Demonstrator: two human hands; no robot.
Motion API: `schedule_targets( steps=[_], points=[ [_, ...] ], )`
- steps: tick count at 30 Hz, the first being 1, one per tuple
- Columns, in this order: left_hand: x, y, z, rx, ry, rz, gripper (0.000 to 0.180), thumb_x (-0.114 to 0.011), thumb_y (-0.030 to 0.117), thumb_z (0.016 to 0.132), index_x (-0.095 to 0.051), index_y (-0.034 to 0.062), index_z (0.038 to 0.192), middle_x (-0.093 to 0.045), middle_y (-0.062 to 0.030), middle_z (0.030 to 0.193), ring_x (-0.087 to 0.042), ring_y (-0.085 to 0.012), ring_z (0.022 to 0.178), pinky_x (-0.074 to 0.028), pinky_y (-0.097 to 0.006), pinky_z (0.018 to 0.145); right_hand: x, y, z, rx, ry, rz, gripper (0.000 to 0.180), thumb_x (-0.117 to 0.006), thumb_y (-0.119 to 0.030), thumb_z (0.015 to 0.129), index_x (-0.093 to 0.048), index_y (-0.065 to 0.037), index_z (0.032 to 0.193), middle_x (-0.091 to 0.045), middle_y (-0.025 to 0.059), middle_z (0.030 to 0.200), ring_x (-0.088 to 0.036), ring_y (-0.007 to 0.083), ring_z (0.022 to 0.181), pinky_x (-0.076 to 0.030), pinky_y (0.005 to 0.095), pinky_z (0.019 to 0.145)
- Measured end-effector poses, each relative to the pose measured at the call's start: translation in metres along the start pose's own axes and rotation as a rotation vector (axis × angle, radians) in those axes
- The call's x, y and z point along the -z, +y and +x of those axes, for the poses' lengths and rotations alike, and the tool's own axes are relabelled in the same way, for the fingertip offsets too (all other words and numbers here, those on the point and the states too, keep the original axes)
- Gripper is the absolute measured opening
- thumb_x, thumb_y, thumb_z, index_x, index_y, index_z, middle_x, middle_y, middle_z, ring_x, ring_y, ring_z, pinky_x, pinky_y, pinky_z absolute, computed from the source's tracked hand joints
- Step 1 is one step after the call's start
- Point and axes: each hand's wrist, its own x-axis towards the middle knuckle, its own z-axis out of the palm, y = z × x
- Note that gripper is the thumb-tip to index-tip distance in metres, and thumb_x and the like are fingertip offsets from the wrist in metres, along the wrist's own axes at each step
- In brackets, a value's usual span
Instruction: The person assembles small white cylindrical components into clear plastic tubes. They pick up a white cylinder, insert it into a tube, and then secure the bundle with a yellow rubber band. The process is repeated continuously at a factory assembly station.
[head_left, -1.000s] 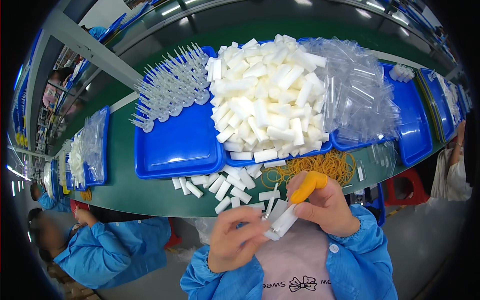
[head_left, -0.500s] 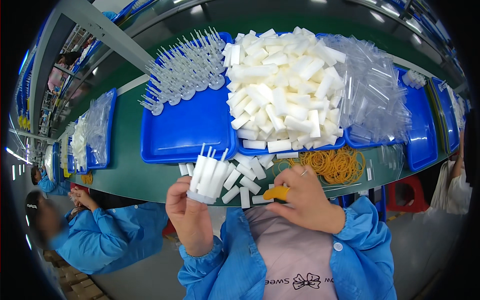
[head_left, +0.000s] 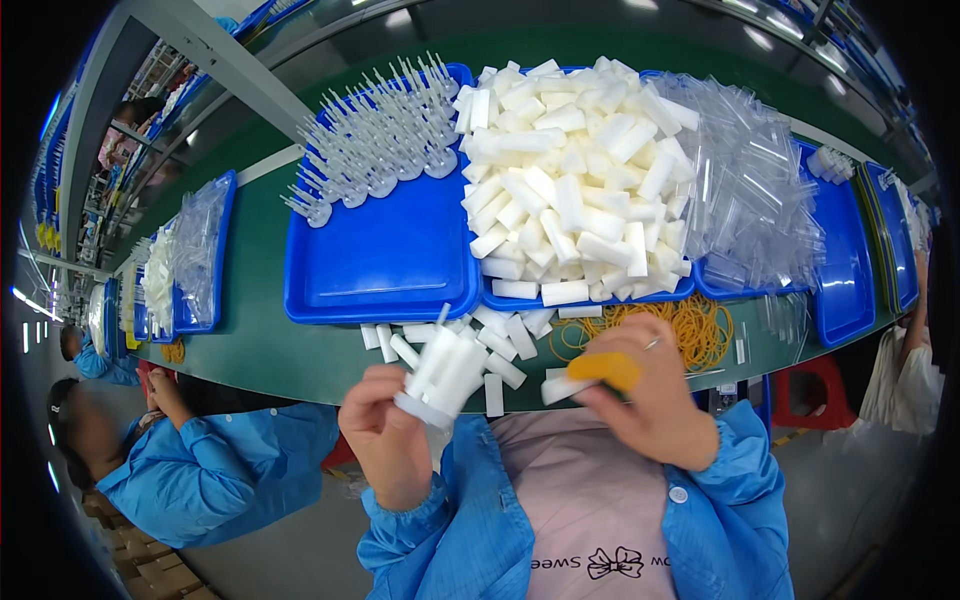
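My left hand [head_left: 388, 435] grips a clear round-based holder [head_left: 424, 410] by its base. White foam pieces [head_left: 450, 368] sit around its pins, and one pin tip stands out above them; the holder tilts to the right. Between the fingers of my right hand [head_left: 658, 400], just to the right, is a single white foam piece [head_left: 562, 388]. Yellow finger cots [head_left: 606, 370] cover fingertips of this hand. Loose foam pieces [head_left: 494, 395] lie on the green table just beyond both hands.
A blue tray [head_left: 380, 260] holds rows of pinned holders [head_left: 385, 130]. Beside it are a heaped tray of white foam pieces [head_left: 575, 180], clear plastic tubes [head_left: 755, 190] and yellow rubber bands [head_left: 700, 330]. A co-worker in a blue jacket [head_left: 220, 465] sits at the left.
My right hand has picked up a foam piece from the table and moved a little to the right. The holder in my left hand has shifted right and tilted further.
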Motion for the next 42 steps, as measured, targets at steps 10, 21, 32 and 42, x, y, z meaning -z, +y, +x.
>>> schedule_targets(
  steps=[10, 21, 32, 42],
  points=[
    [-0.040, 0.010, -0.006, -0.231, -0.579, 0.318, 0.018, -0.074, -0.002, 0.062, -0.071, 0.0050, 0.078, -0.066, -0.0091, 0.082, -0.061, -0.0214, 0.071, -0.048, -0.030, 0.062, 0.035, 0.021, 0.000, -0.298, 0.156, 1.002, 0.014, -0.057, -0.007, 0.089, -0.061, 0.001, 0.099, -0.058, 0.0051, 0.097, -0.053, 0.0102, 0.088, -0.041, 0.0232, 0.079],
    [-0.047, 0.015, 0.003, -0.457, -0.865, 0.497, 0.031, -0.071, -0.001, 0.055, -0.073, 0.0074, 0.085, -0.064, -0.0045, 0.087, -0.060, -0.0190, 0.070, -0.049, -0.027, 0.058, 0.033, 0.029, -0.004, -0.334, -0.128, 1.147, 0.013, -0.068, -0.010, 0.082, -0.062, -0.002, 0.091, -0.058, 0.0017, 0.092, -0.053, 0.0091, 0.087, -0.041, 0.0241, 0.079],
    [-0.050, 0.007, -0.019, -0.376, -0.505, 0.561, 0.028, -0.078, 0.005, 0.065, -0.069, 0.0049, 0.092, -0.062, -0.0169, 0.097, -0.063, -0.0219, 0.076, -0.052, -0.028, 0.062, 0.020, -0.001, -0.008, -0.201, -0.001, 0.859, 0.019, -0.077, -0.015, 0.072, -0.067, -0.007, 0.086, -0.058, 0.0043, 0.082, -0.054, 0.0193, 0.085, -0.042, 0.0287, 0.078],
    [-0.033, 0.006, -0.032, 0.086, -0.374, 0.192, 0.020, -0.073, 0.000, 0.069, -0.066, -0.0013, 0.088, -0.063, -0.0182, 0.096, -0.062, -0.0229, 0.085, -0.050, -0.031, 0.074, 0.013, -0.017, 0.017, 0.125, 0.119, 0.343, 0.022, -0.069, -0.021, 0.078, -0.065, -0.005, 0.093, -0.055, 0.0038, 0.076, -0.050, 0.0209, 0.071, -0.038, 0.0332, 0.069]
  ],
)
